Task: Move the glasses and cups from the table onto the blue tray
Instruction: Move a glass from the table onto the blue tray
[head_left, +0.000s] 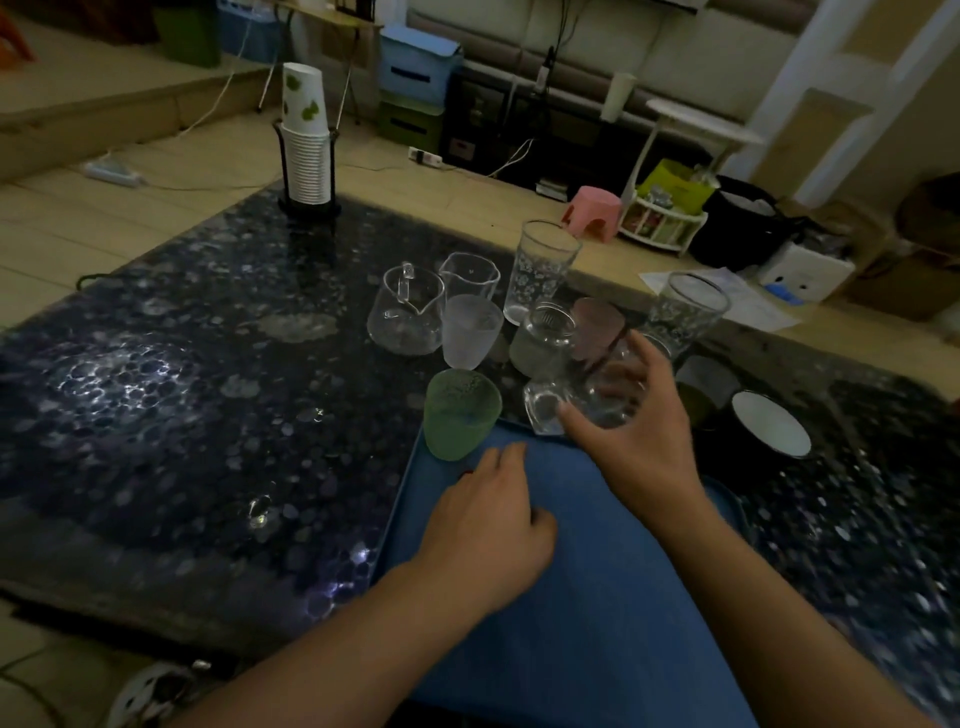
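Clear glass (587, 400) over blue tray's (571, 597) far edge
Your right hand (639, 447) fingers wrap it; left hand (488, 525) fingers relaxed, holding nothing.

It was a lived-in home room: a sofa (597, 57) at upper centre, a pink stool (596, 212), storage bins (415, 67) on wood flooring.

Blue tray (597, 597) surface is mostly bare, only the green cup (460, 418) sits at its far-left corner. Past the far edge, clustered glasses (519, 312) block the worktop (182, 389); a white bowl (771, 423) stands right. Left worktop is open.
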